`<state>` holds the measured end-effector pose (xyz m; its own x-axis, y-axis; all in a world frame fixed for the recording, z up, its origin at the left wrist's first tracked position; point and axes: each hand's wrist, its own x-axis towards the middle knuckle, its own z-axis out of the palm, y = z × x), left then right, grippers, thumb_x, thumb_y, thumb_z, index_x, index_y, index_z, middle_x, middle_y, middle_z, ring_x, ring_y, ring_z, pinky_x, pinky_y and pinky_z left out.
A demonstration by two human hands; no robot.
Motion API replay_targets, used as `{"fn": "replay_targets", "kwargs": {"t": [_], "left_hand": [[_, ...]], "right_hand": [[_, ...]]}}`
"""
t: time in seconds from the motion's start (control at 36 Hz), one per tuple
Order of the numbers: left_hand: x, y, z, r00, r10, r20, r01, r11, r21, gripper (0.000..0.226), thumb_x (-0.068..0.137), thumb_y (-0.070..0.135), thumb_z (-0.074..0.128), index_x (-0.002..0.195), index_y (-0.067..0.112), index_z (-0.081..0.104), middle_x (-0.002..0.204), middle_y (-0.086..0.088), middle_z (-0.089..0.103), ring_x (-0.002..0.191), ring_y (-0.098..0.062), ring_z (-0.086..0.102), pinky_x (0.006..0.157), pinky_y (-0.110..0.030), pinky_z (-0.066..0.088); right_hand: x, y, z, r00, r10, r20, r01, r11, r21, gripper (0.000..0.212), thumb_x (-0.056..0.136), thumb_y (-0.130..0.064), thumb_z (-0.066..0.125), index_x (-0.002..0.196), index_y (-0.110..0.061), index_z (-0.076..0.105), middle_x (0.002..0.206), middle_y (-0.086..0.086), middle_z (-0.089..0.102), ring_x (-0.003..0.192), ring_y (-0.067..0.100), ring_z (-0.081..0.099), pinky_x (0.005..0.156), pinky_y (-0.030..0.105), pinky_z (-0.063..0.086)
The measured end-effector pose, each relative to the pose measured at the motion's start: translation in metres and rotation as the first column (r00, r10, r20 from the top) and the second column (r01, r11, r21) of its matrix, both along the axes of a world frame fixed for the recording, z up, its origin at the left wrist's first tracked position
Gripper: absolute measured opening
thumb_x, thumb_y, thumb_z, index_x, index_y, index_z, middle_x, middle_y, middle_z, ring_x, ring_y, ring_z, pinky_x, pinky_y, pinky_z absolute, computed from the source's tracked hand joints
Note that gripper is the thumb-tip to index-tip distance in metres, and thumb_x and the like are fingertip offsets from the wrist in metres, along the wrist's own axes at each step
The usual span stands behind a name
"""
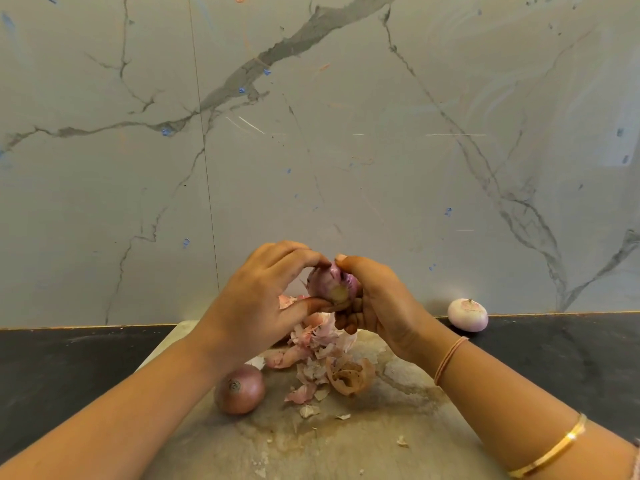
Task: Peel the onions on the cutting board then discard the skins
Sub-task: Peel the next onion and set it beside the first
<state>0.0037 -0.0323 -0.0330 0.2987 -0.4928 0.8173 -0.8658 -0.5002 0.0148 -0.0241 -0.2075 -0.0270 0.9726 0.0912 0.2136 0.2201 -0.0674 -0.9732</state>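
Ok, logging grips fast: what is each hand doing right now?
Left hand: pinching the partly peeled onion.
Right hand: gripping the same onion.

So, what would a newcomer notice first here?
The left hand and right hand hold a purple onion in the centre, above the cutting board. Below them lies a pile of skins, with an unpeeled onion at its left. A peeled onion sits on the dark counter, far right.
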Motion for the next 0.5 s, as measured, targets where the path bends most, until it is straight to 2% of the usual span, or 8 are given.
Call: {"fn": "replay_targets", "kwargs": {"t": [0.19,0.36,0.5], "left_hand": [[0.0003,0.0000,-0.0001,0.997,0.023,0.072,-0.022,1.000,-0.013,0.030,0.080,0.040,0.060,0.104,0.026,0.050,0.099,0.011,0.055,0.091,-0.001,0.046,0.082,-0.012,0.040],[-0.0027,-0.0028,-0.0002,0.991,0.045,0.123,-0.037,0.997,-0.067,0.027,0.081,0.036,0.060,0.094,0.013,0.061,0.094,0.012,0.054,0.087,-0.002,0.048,0.079,-0.012,0.041],[-0.0036,-0.0034,-0.0002,0.988,0.043,0.146,-0.030,0.996,-0.088,0.021,0.083,0.033,0.061,0.089,0.013,0.063,0.087,0.011,0.057,0.082,-0.006,0.053,0.073,-0.016,0.045]], "right_hand": [[0.0008,0.0013,-0.0007,1.000,0.004,-0.019,-0.004,1.000,-0.001,0.044,0.101,-0.041,0.039,0.107,-0.003,0.061,0.072,0.012,0.061,0.048,0.014,0.053,0.046,0.021,0.043],[0.0023,-0.0006,-0.0016,0.999,0.020,-0.030,-0.019,0.999,0.039,0.049,0.101,-0.042,0.037,0.112,0.000,0.061,0.083,0.020,0.065,0.050,0.015,0.054,0.046,0.021,0.044],[0.0023,-0.0019,-0.0007,0.997,0.047,-0.067,-0.041,0.995,0.096,0.053,0.101,-0.043,0.035,0.113,0.002,0.060,0.084,0.019,0.067,0.049,0.014,0.053,0.046,0.020,0.043]]}}
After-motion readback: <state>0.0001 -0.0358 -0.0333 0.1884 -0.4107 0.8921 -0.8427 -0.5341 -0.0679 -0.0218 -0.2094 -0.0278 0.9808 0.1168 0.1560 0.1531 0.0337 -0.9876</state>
